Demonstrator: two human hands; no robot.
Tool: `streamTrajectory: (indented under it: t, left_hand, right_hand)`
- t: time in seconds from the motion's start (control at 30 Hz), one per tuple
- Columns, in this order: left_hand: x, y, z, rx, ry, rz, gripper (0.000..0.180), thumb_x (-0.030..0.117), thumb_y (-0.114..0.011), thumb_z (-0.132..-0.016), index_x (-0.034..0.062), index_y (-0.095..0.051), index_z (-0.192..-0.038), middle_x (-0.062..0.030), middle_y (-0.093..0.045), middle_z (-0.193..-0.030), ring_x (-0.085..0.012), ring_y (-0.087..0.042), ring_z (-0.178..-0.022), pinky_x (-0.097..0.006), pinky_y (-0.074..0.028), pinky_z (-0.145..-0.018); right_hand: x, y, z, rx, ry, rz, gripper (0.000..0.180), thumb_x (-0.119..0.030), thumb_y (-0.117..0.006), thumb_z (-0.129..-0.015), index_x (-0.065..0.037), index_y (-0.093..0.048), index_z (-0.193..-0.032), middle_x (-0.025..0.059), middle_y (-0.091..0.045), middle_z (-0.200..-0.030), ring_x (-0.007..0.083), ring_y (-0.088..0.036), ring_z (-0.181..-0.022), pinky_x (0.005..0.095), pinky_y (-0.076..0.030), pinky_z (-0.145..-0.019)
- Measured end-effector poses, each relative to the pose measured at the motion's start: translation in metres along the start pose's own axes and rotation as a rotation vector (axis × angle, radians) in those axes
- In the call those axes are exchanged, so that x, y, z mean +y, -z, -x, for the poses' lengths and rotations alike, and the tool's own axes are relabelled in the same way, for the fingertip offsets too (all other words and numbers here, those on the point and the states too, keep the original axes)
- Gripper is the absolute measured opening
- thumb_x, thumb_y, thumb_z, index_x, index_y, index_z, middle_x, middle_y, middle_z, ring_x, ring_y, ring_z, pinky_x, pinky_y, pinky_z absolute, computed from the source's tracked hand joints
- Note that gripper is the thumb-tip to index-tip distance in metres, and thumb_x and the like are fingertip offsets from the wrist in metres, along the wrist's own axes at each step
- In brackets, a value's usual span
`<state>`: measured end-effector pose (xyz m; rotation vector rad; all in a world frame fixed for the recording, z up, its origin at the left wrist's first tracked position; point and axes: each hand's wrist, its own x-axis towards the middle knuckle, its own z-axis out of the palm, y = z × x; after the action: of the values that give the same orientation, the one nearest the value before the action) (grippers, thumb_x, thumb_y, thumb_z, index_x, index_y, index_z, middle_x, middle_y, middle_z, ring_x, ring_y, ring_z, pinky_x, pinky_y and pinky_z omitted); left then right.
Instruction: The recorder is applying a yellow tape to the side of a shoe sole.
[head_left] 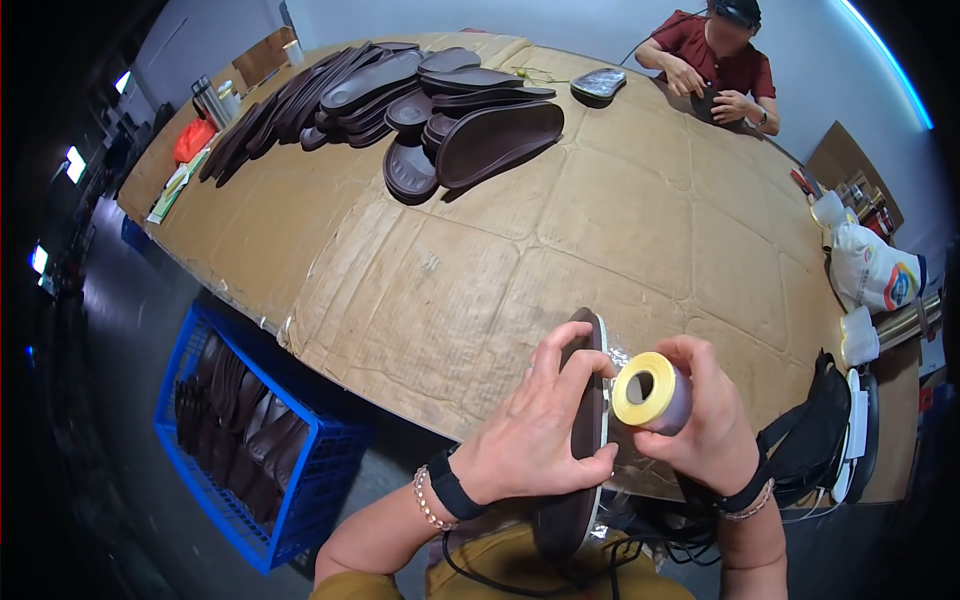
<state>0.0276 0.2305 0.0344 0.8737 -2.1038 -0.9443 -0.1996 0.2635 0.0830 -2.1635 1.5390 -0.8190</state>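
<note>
My left hand (540,420) grips a dark brown shoe sole (588,425), which stands on its edge at the table's near side. Its fingers wrap over one face and the thumb presses the light rim. My right hand (708,415) is closed round a roll of yellowish tape or labels (645,390), with its hollow core facing up toward me. Roll and sole are close together; I cannot tell whether they touch. Clear, shiny film (622,355) shows between them.
A heap of dark brown soles (370,90) covers the far left of the cardboard-topped table (450,290). Another sole (598,86) lies near a co-worker (720,60), whose hands hold a dark piece. A blue crate (300,480) of soles stands lower left; a black bag (815,430) lies right.
</note>
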Motion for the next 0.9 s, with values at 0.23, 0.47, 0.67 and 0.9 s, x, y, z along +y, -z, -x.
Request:
streamTrajectory:
  t: [0.23, 0.47, 0.67, 0.9]
  left_hand:
    - [0.000, 0.000, 0.006, 0.001, 0.078, 0.085, 0.067, 0.025, -0.083, -0.077, 0.0035, -0.050, -0.132, -0.0289, -0.037, -0.151, -0.0476, -0.045, -0.140, -0.050, -0.044, -0.114]
    - [0.000, -0.004, 0.012, 0.048, 0.069, 0.094, 0.063, 0.024, -0.082, -0.078, 0.0035, -0.052, -0.130, -0.0279, -0.040, -0.147, -0.0430, -0.049, -0.133, -0.045, -0.048, -0.105]
    - [-0.001, -0.005, 0.012, 0.062, 0.079, 0.102, 0.063, 0.025, -0.082, -0.078, 0.0040, -0.053, -0.129, -0.0273, -0.041, -0.147, -0.0420, -0.050, -0.133, -0.045, -0.048, -0.103]
    - [0.001, -0.004, 0.013, 0.046, 0.124, 0.132, 0.063, 0.023, -0.082, -0.077, 0.0055, -0.053, -0.130, -0.0244, -0.041, -0.149, -0.0337, -0.057, -0.114, -0.041, -0.051, -0.095]
  right_hand:
    - [0.009, 0.009, -0.010, -0.095, 0.173, 0.069, 0.076, -0.013, -0.094, -0.065, 0.001, -0.054, -0.129, 0.0236, -0.063, -0.121, 0.0423, -0.068, -0.113, 0.0446, -0.057, -0.092]
    - [0.024, 0.000, -0.017, -0.170, 0.065, -0.188, 0.086, -0.019, -0.098, -0.065, 0.005, -0.052, -0.134, 0.0270, -0.061, -0.128, 0.0435, -0.062, -0.130, 0.0454, -0.057, -0.097]
    - [0.025, 0.016, -0.018, -0.336, 0.254, 0.063, 0.098, -0.024, -0.101, -0.064, 0.002, -0.049, -0.142, 0.0226, -0.055, -0.141, 0.0370, -0.063, -0.129, 0.0418, -0.056, -0.099]
    - [0.020, 0.005, -0.010, -0.321, -0.008, -0.252, 0.108, -0.025, -0.101, -0.067, 0.005, -0.041, -0.152, 0.0252, -0.053, -0.145, 0.0348, -0.064, -0.127, 0.0421, -0.057, -0.101]
